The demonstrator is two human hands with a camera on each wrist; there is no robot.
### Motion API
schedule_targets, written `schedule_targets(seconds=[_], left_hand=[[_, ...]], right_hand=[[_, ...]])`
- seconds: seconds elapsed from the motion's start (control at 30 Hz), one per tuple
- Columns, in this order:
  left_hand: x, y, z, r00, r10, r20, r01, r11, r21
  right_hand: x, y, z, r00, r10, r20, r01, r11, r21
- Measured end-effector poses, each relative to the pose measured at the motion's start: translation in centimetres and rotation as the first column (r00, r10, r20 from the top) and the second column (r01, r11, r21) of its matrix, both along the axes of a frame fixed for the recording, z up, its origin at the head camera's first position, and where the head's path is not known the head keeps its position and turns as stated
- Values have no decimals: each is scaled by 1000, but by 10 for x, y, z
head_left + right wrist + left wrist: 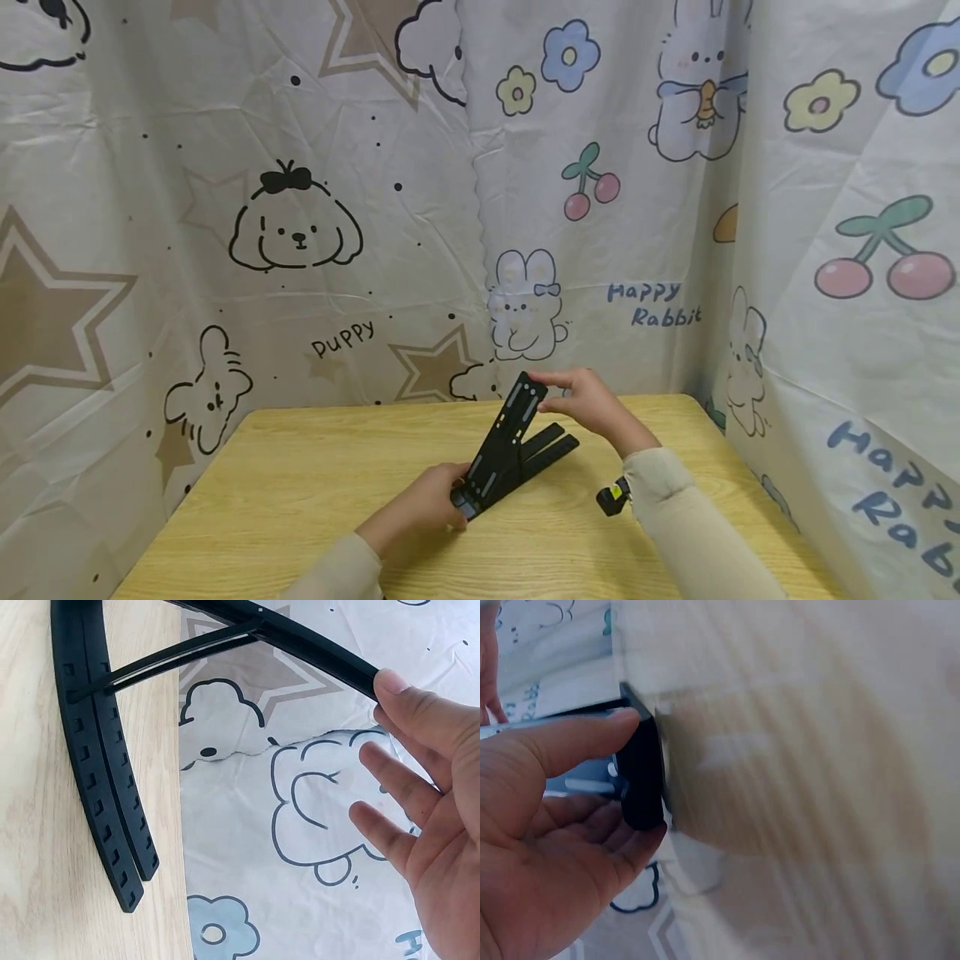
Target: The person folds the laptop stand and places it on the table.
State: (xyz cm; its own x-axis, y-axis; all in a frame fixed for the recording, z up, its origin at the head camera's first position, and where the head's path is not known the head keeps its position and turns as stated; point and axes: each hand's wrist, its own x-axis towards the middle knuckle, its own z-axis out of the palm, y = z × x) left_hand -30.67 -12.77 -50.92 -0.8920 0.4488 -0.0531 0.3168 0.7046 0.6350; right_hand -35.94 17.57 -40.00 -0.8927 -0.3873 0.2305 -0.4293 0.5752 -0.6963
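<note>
A black folding laptop stand (491, 446) is opened in a V above the middle of the table, its upper panel slanting up and its two notched base legs (97, 769) spreading to the right. My left hand (433, 498) grips the joined lower end (643, 769), with the thumb on one side and fingers curled round the other. With thumb and index finger, my right hand (588, 404) pinches the top end of the raised panel; its other fingers are spread off the stand. A thin support strut (169, 660) links panel and legs in the right wrist view.
The pale wood table (300, 467) ends at a cloth curtain (420, 250) printed with cartoon animals, which runs along the back and right side. A small black camera (613, 497) is fixed at my right wrist.
</note>
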Motion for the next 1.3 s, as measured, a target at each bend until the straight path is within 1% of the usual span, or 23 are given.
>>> schedule_targets(seconds=[0.1, 0.13, 0.17, 0.3, 0.4, 0.53, 0.67, 0.77, 0.83, 0.97, 1.1, 1.2, 1.3], left_hand=[[-6, -8, 1, 1000, -30, -11, 30, 999, -15], [-8, -10, 1, 999, -37, -3, 37, 999, -9], [-9, -12, 2, 999, -45, 3, 45, 999, 3], [-14, -22, 4, 996, -60, 69, 55, 995, 81], [-18, -27, 5, 993, -81, 90, 71, 991, 113], [-24, -31, 7, 990, -116, 79, 108, 989, 100], [-28, -32, 7, 987, -132, 89, 124, 988, 88], [-28, -31, 7, 986, -136, 96, 128, 988, 83], [-26, -30, 7, 987, -134, 88, 128, 989, 77], [-21, -26, 9, 992, -115, 58, 111, 991, 75], [-15, -21, 12, 997, -69, 30, 66, 995, 79], [-12, -16, 13, 1000, -26, -4, 26, 994, 102], [-10, -11, 13, 999, 24, -48, -17, 988, 156]], right_hand=[[4, -2, -1, 1000, -27, 0, 27, 1000, -6], [5, -2, -1, 999, -35, 1, 35, 999, -9], [6, -3, 0, 999, -44, 2, 44, 999, -12], [10, -6, -1, 998, -61, -5, 61, 998, -27], [13, -7, -1, 997, -74, -39, 73, 997, -26], [15, -7, -2, 994, -83, -69, 82, 996, -26], [16, -7, -5, 994, -76, -78, 73, 996, -43], [17, -7, -6, 994, -63, -92, 59, 997, -47], [17, -7, -7, 994, -48, -97, 44, 998, -51], [15, -5, -10, 994, 1, -105, -6, 999, -49], [11, 0, -12, 994, 59, -95, -65, 996, -65], [7, 7, -17, 992, 90, -88, -97, 993, -71], [2, 14, -27, 992, 107, -62, -111, 992, -64]])
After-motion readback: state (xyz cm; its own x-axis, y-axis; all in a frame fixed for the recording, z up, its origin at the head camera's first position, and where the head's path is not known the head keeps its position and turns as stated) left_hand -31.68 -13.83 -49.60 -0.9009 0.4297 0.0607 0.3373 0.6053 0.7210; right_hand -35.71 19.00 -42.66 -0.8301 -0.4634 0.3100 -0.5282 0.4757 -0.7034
